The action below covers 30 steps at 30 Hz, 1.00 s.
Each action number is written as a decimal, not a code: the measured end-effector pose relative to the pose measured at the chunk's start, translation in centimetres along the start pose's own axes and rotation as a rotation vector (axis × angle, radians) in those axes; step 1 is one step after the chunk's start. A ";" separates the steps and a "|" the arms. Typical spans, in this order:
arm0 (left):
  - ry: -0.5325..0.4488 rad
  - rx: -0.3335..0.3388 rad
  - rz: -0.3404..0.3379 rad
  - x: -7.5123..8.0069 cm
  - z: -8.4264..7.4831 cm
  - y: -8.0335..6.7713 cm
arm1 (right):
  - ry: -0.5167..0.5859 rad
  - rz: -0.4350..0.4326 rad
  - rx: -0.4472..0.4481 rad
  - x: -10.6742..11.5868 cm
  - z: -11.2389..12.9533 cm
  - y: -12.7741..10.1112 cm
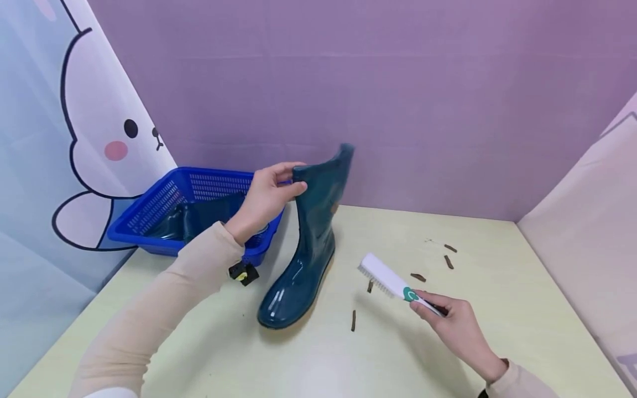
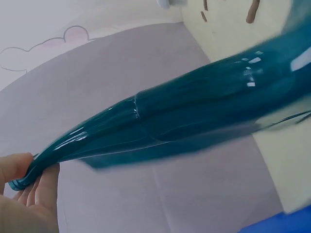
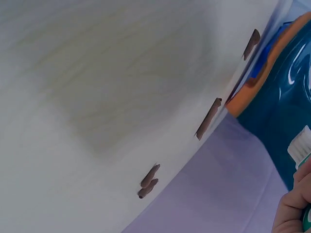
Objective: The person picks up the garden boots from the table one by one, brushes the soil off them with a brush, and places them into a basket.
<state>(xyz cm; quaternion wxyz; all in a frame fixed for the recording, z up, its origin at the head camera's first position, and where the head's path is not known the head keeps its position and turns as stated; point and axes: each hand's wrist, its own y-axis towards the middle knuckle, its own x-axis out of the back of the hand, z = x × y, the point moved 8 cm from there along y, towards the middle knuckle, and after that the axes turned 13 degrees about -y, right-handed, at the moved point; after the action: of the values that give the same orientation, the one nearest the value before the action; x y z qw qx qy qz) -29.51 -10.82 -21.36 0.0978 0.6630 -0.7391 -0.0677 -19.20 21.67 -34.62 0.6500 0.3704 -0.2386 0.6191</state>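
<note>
A glossy dark teal rubber boot stands on the table, its toe toward the front. My left hand pinches the rim of its shaft, thumb on one side and fingers on the other, as the left wrist view also shows. In my right hand is a white scrubbing brush with a green mark, gripped by the handle. Its bristles face down and toward the boot, apart from it. In the right wrist view the boot's orange-brown sole edge shows, with the brush head near the boot.
A blue plastic basket at the back left holds another dark teal boot. Several brown strips lie scattered on the pale table. A small black-and-yellow item sits beside the basket. Purple cloth rises behind.
</note>
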 end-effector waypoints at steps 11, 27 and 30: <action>-0.026 -0.034 -0.053 2.7 2.1 -1.7 | 0.000 0.032 -0.008 -1.4 0.3 0.6; 0.000 -0.077 -0.033 3.5 2.3 -0.9 | 0.161 -0.562 0.517 -1.3 7.4 5.5; -0.006 -0.056 -0.037 3.4 2.5 -0.9 | 0.171 -0.550 0.527 -2.1 9.0 6.2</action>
<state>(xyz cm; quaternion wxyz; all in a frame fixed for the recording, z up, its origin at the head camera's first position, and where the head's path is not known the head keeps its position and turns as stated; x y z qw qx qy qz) -29.54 -14.37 -23.82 0.1130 0.6732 -0.7250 -0.0919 -24.23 13.16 -29.57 0.6917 0.5219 0.0920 0.4905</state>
